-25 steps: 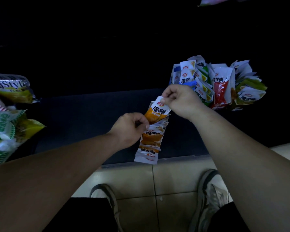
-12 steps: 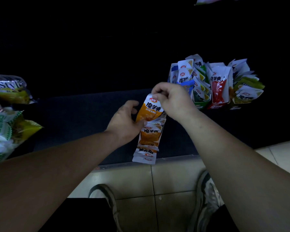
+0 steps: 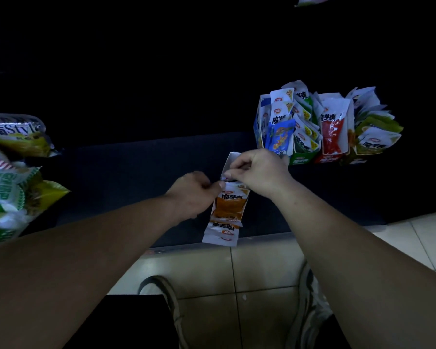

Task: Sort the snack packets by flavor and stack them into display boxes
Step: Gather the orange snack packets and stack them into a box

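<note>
- Large snack bags (image 3: 13,137), far left — one reads "南Style"; other print is unclear.
- Display boxes (image 3: 300,160), right side of the dark shelf (image 3: 136,167), with blue, green and red packets upright inside; red packet (image 3: 331,127) marked 魔芋爽.
- Orange packets (image 3: 228,207), marked 魔芋爽 — a fanned stack held above the shelf's front edge, near the boxes. Step judged: gathering one flavour. Next: square the stack and seat it in a matching box.
- Right hand (image 3: 259,170): fingers curled, pinching the top packet (image 3: 230,159).
- Left hand (image 3: 191,195): curled, gripping the stack's side.

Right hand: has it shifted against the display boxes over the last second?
Yes. Against the display boxes, the right hand has come down in the picture, toward the person, and slightly left, above the orange packets.
</note>
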